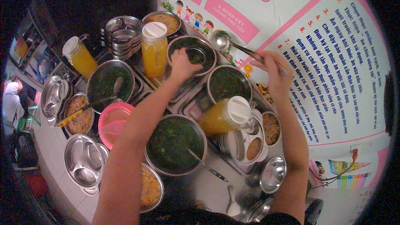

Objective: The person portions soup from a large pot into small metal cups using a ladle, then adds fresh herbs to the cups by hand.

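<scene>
My left hand (184, 63) reaches over a large steel pot (208, 47) at the back and grips the rim of a small steel bowl (196, 55) inside it. Some dark green food shows in that bowl. At the right, my right hand (276, 70) holds a steel ladle (221, 41) by its handle, the round head raised beside the pot, near the printed wall. Just in front of the pot is another pot of green soup (229, 84). Nearer to me stands a larger pot of green soup (175, 143) with a utensil in it.
Jars of yellow liquid (154, 50) stand among the pots. Stacked steel trays (84, 161), a pink plastic basin (114, 122) and a pot of orange food (150, 187) lie left. Stacked plates (242, 147), a steel bowl (273, 175) and a white spoon (233, 207) are at the right.
</scene>
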### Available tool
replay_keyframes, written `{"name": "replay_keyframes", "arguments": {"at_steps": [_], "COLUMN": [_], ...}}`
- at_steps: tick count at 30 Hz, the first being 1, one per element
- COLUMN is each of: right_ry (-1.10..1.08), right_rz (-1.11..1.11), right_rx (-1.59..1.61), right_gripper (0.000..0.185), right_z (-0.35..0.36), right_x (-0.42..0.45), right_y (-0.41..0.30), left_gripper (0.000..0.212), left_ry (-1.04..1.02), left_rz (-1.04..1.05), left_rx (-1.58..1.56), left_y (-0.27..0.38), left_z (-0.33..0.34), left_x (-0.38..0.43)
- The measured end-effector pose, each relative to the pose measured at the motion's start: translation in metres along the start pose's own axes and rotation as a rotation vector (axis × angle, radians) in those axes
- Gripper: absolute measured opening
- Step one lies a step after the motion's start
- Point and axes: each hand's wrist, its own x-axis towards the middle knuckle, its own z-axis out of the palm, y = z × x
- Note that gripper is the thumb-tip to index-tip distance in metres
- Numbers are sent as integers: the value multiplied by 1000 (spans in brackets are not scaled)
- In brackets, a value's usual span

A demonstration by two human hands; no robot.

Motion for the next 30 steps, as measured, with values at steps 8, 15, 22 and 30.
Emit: {"name": "replay_keyframes", "arguments": {"at_steps": [8, 15, 22, 30], "right_ry": [-12, 9, 324, 425], "right_rz": [86, 97, 498, 545], "right_rx": [-278, -225, 275, 482], "right_gripper": [18, 18, 14, 21], "right_z": [-55, -41, -50, -68], "right_x": [-64, -81, -81, -82], "right_y": [79, 131, 137, 109], "left_gripper": [87, 89, 86, 83], "left_ry": [-114, -121, -207, -155], "left_rz": [47, 128, 103, 143], "left_rx": [-12, -98, -129, -107], "left_y": [28, 46, 54, 52], "left_z": [-29, -21, -15, -5], "left_x": [-16, -30, -35, -41]}}
